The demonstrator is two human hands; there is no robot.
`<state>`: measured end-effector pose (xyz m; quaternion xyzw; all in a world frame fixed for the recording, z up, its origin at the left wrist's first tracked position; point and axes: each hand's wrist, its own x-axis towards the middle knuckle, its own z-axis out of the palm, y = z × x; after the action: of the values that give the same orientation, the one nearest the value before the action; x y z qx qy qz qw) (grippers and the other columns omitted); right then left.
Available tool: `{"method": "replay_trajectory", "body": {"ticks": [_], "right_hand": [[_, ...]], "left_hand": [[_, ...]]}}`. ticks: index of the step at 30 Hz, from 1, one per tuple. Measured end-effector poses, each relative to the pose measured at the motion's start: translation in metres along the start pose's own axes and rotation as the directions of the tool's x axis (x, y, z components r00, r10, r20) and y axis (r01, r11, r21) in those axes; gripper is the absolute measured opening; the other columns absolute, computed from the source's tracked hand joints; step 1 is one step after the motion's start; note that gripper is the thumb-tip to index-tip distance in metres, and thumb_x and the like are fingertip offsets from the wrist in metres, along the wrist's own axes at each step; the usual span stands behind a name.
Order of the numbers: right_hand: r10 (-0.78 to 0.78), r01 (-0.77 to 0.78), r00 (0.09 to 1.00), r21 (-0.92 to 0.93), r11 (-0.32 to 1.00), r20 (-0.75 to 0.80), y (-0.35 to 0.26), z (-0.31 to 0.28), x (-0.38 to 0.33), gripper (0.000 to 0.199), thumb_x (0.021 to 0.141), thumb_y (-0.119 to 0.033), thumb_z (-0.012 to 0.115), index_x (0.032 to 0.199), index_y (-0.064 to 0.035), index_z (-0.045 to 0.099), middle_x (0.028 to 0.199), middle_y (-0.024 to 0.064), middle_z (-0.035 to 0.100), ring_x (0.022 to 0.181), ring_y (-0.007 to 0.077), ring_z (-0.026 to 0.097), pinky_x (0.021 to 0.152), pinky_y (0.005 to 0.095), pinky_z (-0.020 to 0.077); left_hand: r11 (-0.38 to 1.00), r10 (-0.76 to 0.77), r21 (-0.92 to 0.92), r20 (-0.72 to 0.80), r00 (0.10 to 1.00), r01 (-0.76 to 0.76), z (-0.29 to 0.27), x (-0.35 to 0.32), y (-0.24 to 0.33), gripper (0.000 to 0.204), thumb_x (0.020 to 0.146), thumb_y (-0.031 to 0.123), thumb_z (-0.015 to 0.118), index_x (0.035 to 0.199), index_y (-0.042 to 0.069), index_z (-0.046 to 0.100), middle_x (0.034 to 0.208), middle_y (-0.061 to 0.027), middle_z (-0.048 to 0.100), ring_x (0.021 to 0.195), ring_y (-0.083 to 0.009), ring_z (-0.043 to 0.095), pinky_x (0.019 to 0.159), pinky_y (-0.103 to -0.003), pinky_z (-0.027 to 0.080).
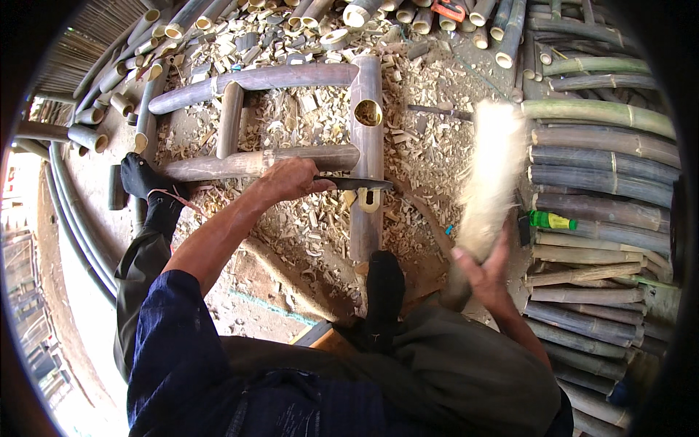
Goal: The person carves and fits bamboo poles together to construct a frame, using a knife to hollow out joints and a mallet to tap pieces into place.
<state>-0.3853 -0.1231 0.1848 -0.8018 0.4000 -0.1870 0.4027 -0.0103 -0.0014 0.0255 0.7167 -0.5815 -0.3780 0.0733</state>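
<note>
My left hand (pixel 287 180) is closed round the handle of a dark-bladed knife (pixel 357 183). Its blade lies across an upright bamboo post (pixel 366 226), at the upper edge of a pale cut opening (pixel 370 201). Farther up the same post is a round hole (pixel 368 112). On the right, my right hand (pixel 488 273) grips the lower part of a thick pale wooden club (pixel 489 171), which is smeared by motion. Two bamboo rails (pixel 255 81) and a short crosspiece (pixel 231 120) adjoin the post on its left.
Wood chips (pixel 429 156) cover the ground around the frame. Stacked bamboo poles (pixel 604 175) line the right side, with a green bottle (pixel 552 220) on them. Cut bamboo tubes and an orange tool (pixel 448 9) lie at the far edge. My black-socked foot (pixel 386 284) rests by the post.
</note>
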Motion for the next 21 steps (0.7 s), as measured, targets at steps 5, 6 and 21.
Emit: {"method": "replay_trajectory", "body": {"ticks": [5, 6, 21], "right_hand": [[0.388, -0.187, 0.728, -0.381, 0.906, 0.565, -0.019, -0.031, 0.021, 0.085, 0.078, -0.035, 0.083, 0.138, 0.0097, 0.042, 0.124, 0.0267, 0.061, 0.116, 0.0314, 0.060, 0.101, 0.0415, 0.0463], [0.358, -0.226, 0.776, -0.301, 0.926, 0.520, -0.036, -0.033, 0.021, 0.082, 0.079, -0.034, 0.083, 0.136, 0.0094, 0.043, 0.121, 0.0254, 0.062, 0.113, 0.0313, 0.061, 0.099, 0.0412, 0.0474], [0.517, -0.653, 0.709, 0.172, 0.737, 0.480, 0.026, -0.020, 0.014, 0.073, 0.076, -0.024, 0.085, 0.135, 0.0046, 0.053, 0.116, 0.0139, 0.067, 0.108, 0.0219, 0.064, 0.098, 0.0342, 0.0486]], "left_hand": [[0.965, 0.220, -0.110, -0.149, 0.964, -0.238, 0.006, 0.006, -0.008, 0.062, 0.094, 0.061, 0.061, 0.075, 0.004, 0.074, 0.059, -0.0104, 0.063, 0.053, -0.0228, 0.062, 0.056, -0.043, 0.054], [0.962, 0.218, -0.137, -0.128, 0.967, -0.235, 0.010, 0.002, -0.010, 0.062, 0.095, 0.060, 0.061, 0.073, 0.004, 0.074, 0.059, -0.0103, 0.063, 0.053, -0.0229, 0.062, 0.056, -0.043, 0.054], [0.984, -0.115, -0.094, 0.316, 0.942, 0.152, -0.009, 0.005, -0.012, 0.038, 0.099, 0.042, 0.067, 0.101, 0.006, 0.077, 0.069, -0.0029, 0.066, 0.057, -0.0129, 0.059, 0.049, -0.031, 0.049]]}}
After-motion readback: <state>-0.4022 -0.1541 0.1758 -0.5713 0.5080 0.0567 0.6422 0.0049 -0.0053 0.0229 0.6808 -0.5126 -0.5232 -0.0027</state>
